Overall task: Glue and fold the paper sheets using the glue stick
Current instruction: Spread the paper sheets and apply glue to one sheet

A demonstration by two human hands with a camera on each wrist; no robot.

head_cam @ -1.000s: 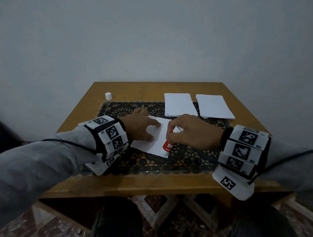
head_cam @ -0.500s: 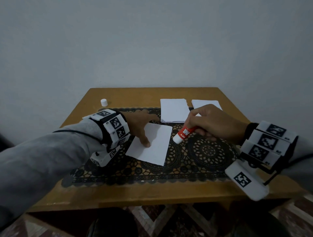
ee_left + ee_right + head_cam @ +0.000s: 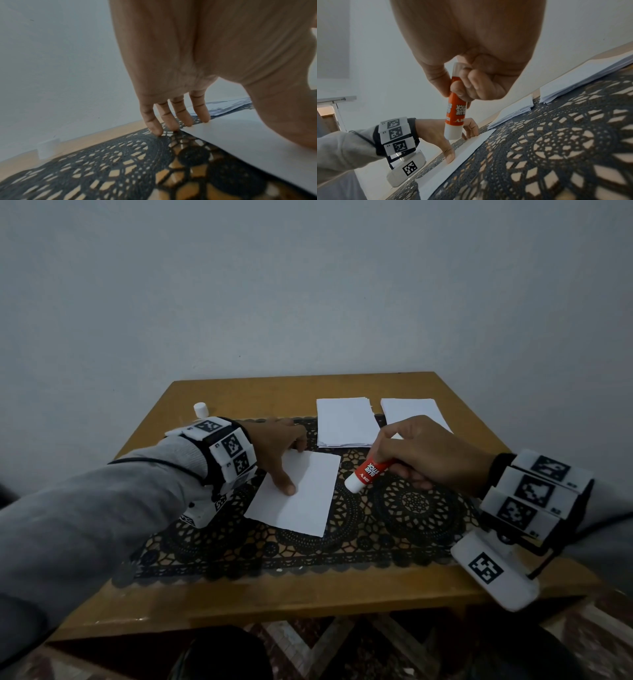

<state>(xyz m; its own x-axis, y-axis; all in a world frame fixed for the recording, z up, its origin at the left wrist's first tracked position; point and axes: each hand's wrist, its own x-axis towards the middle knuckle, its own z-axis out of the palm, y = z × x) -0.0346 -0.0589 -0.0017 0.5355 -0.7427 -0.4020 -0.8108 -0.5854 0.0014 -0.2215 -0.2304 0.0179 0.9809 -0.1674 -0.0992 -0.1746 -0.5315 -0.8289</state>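
Once rubbing the sheet (image 3: 294, 494), glue stick (image 3: 365, 474) now lifted off toward 3 o'clock, clamped in right hand (image 3: 428, 453); left hand (image 3: 274, 446) flat, fingers spread, pinning paper. Gluing likely done; fold next.

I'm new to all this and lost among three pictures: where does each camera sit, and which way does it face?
Head: worn on the head, looking forward and down at the table; both hands and sleeves show.
Left wrist: along the left hand to its fingertips at the paper sheet.
Right wrist: along the right hand gripping the glue stick.
Shared: the right wrist view also catches the left hand and sheet.
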